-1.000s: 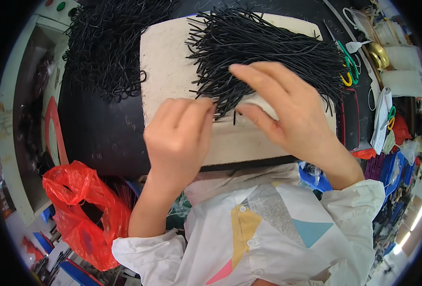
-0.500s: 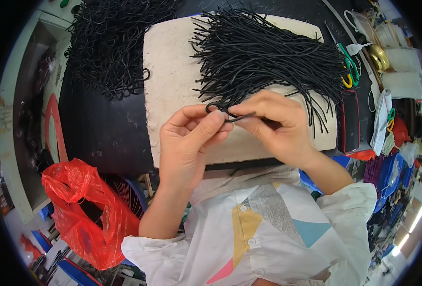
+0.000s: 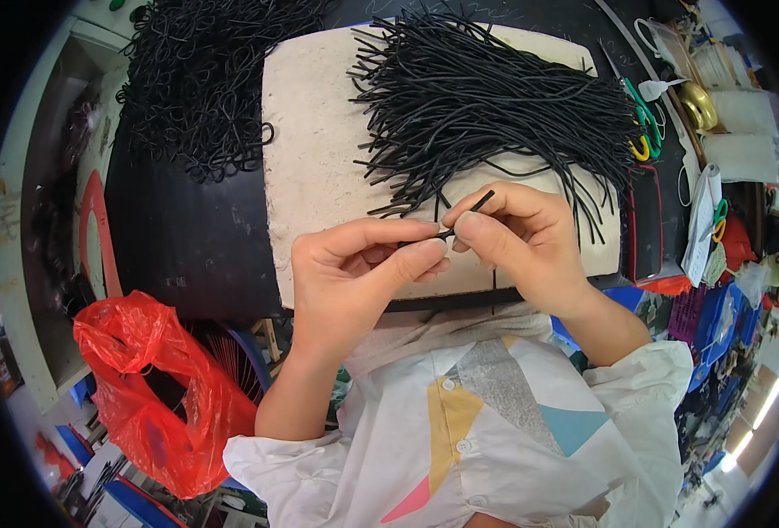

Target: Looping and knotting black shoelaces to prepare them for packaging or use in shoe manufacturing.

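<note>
Black cord piece (image 3: 464,219) | being pinched by both hands, left (image 3: 354,273), right (image 3: 517,238) | judged light, limp; best held near ends

Black cord pieces (image 3: 495,106), cream-white work pad (image 3: 319,150), black tabletop (image 3: 187,238), red plastic bag (image 3: 161,387), green and yellow-handled scissors (image 3: 640,123)

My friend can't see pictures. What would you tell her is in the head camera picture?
Two bare hands, the left hand and right hand, pinch one short black cord between their fingertips over a pale board. A loose heap of straight black cords lies on the board, a pile of looped cords sits to its left, and a red plastic bag hangs below.
</note>
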{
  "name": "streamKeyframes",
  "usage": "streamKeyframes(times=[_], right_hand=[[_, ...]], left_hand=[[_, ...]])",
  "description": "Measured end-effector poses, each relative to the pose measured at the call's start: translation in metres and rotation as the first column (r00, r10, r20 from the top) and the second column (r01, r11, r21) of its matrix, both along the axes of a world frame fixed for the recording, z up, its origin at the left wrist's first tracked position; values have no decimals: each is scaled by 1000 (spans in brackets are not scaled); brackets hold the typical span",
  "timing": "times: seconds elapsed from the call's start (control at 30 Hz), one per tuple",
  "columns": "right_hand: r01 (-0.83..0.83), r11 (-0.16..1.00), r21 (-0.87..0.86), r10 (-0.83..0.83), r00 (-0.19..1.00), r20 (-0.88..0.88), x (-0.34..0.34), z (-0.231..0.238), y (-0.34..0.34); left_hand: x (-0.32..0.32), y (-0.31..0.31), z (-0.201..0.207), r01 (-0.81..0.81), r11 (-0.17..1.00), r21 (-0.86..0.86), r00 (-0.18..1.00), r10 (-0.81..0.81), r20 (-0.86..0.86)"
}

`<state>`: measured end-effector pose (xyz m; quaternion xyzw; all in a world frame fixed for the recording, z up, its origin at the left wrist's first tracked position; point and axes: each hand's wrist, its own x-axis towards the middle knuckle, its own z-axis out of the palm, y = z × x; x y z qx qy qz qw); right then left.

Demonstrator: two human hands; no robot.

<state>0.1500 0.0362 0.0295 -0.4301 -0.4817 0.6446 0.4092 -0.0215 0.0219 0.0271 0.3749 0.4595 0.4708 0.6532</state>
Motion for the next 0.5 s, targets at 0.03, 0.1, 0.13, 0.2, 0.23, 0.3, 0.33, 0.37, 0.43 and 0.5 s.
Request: streamKeyframes(times=[0.03,0.1,0.13,0.2,0.23,0.3,0.33,0.37,0.43,0.5], right_hand=[[0,1000,-10,0,1000,11,1,1,0],[-217,882,417,4,891,455,10,-2,5],[-381,744,550,-74,770,633,14,-3,6],[-435,708,556,-120,702,702,18,-3,5],[-463,690,556,-146,664,734,18,-3,3],[-302,933,196,163,840,517,17,5,3],[-260,965,-32,255,906,339,16,8,3],[-215,969,-121,232,960,157,14,8,4],[-169,935,-311,109,973,-201,11,8,6],[-88,942,-325,10,973,-233,6,1,7]], left_hand=[[1,-1,2,-25,1000,16,999,25,-26],[1,0,4,-77,996,36,995,79,-54],[-1,0,4,-109,993,40,992,111,-59],[-3,0,2,-158,987,40,986,159,-44],[-4,0,0,-166,985,46,986,167,-22],[-5,-1,-5,-182,981,60,983,182,21],[-4,-1,-7,-180,982,58,983,179,27],[-3,-1,-10,-178,982,56,984,177,33],[0,-3,-15,-163,985,61,986,161,46],[2,-6,-19,-137,988,74,989,133,60]])
